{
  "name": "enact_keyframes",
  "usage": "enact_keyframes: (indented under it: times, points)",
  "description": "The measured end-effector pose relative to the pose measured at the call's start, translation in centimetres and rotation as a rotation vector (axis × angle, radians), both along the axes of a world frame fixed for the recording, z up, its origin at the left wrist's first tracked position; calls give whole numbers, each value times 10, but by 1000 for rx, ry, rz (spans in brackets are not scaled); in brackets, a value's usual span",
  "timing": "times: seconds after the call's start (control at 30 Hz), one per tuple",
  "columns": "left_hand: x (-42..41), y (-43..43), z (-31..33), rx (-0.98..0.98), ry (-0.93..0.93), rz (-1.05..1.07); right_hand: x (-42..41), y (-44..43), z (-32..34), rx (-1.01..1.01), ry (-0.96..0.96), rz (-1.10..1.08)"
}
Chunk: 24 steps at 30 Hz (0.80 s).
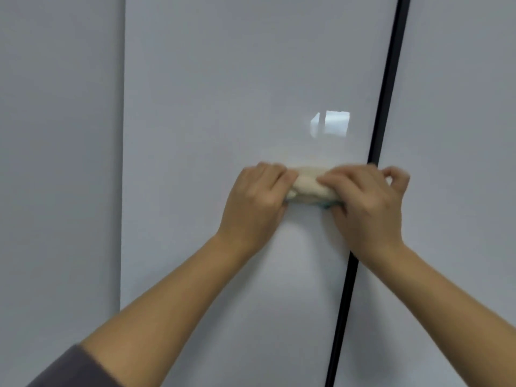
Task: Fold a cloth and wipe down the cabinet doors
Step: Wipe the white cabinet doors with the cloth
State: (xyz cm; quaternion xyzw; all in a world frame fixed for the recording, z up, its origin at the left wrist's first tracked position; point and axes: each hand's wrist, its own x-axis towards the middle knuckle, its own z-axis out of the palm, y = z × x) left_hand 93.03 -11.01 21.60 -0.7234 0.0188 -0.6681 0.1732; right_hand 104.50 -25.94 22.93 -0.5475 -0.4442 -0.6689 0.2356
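Observation:
A small cream cloth, bunched into a short roll with a bit of teal at its lower edge, is held in front of a glossy white cabinet door. My left hand grips its left end with curled fingers. My right hand grips its right end, thumb and forefinger raised at the far right. Most of the cloth is hidden by my fingers. Whether the cloth touches the door I cannot tell.
A black vertical gap separates this door from another white door on the right. A grey-white panel stands to the left. A window reflection shines on the door above the cloth.

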Motion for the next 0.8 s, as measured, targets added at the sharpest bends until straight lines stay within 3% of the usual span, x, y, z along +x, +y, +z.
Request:
enact_keyframes:
  times: [0.1, 0.17, 0.33, 0.5, 0.6, 0.8]
  points:
    - [-2, -5, -46, 20, 79, -18, 3, -13, -45, -90, -43, 5]
    - [2, -6, -38, 20, 78, -10, 6, -13, -35, -69, -59, -2]
    - [17, -11, 63, 25, -41, 44, 10, -6, 61, 130, -48, -53]
    - [26, -10, 146, 53, -129, 154, 9, -1, 135, 173, 28, -85]
    - [27, -8, 134, 57, -160, 135, 11, 0, 125, 158, 31, -47]
    - [17, -9, 50, 79, -103, 21, 15, -11, 49, 52, -19, 35]
